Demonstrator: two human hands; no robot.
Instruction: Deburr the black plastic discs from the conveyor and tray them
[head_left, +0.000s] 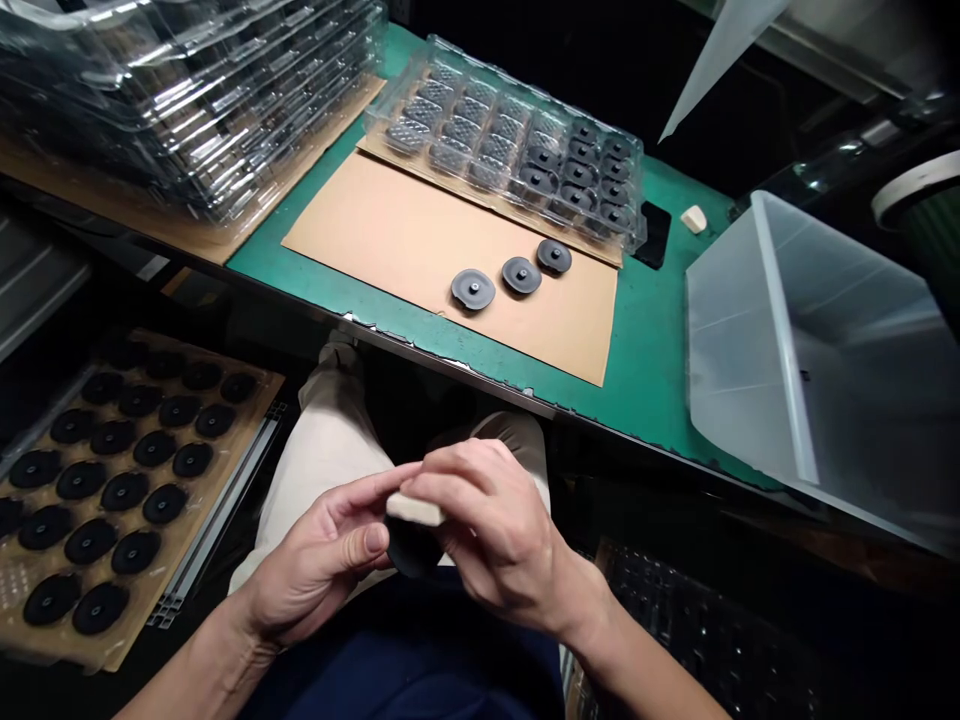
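Observation:
Above my lap, my left hand (319, 555) grips a black rounded plastic part (411, 553) by its edge, thumb at the near side. My right hand (506, 530) pinches a small cream-coloured block (416, 509) and holds it against the upper edge of that part. The right fingers hide some of both things. Beyond my hands, three similar black parts with a small raised centre lie on a cardboard sheet (375, 225): a left one (472, 289), a middle one (521, 276) and a right one (553, 256).
On the green table (660, 350) a clear compartment tray (480, 120) holds black parts at its right side. Stacked clear trays (225, 110) stand left, a translucent bin (742, 330) right. Another cream block (694, 219) lies near the bin. Low left is a filled tray (135, 470).

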